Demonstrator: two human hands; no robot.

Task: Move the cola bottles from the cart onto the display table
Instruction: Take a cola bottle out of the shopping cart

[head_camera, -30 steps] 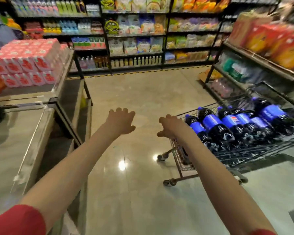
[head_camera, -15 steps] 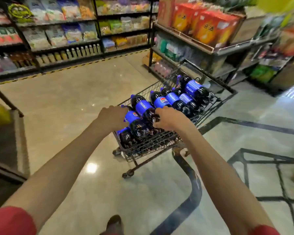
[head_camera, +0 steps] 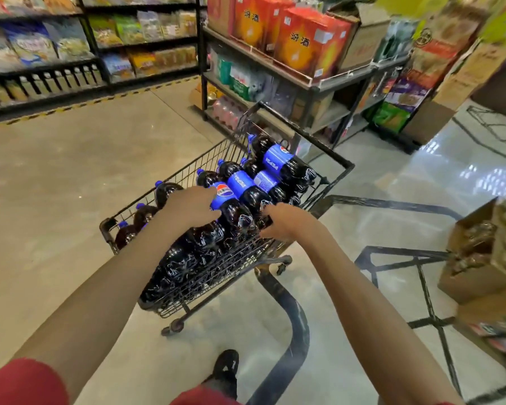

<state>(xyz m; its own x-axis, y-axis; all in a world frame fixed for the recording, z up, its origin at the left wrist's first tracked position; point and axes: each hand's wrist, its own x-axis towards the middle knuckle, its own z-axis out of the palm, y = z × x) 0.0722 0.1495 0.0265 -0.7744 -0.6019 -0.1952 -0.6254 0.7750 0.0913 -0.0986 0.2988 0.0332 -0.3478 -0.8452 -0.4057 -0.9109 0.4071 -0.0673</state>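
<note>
A black wire cart (head_camera: 344,165) stands on the shop floor in front of me, filled with several dark cola bottles with blue labels and blue caps lying on their sides. My left hand (head_camera: 189,206) wraps over the label end of one upper cola bottle (head_camera: 236,213). At the base end of that same bottle my right hand (head_camera: 288,222) has its fingers curled. The bottle still lies on the pile. The display table is out of view.
A metal rack (head_camera: 330,83) with red boxes (head_camera: 307,39) stands right behind the cart. Shelves of packaged goods (head_camera: 70,51) line the far left. An open cardboard box (head_camera: 476,258) sits at the right. My shoe (head_camera: 226,371) is below the cart.
I have turned right, away from the display table, and come up to the cart. Both hands went from hanging open in the air to closing on a bottle in the cart.
</note>
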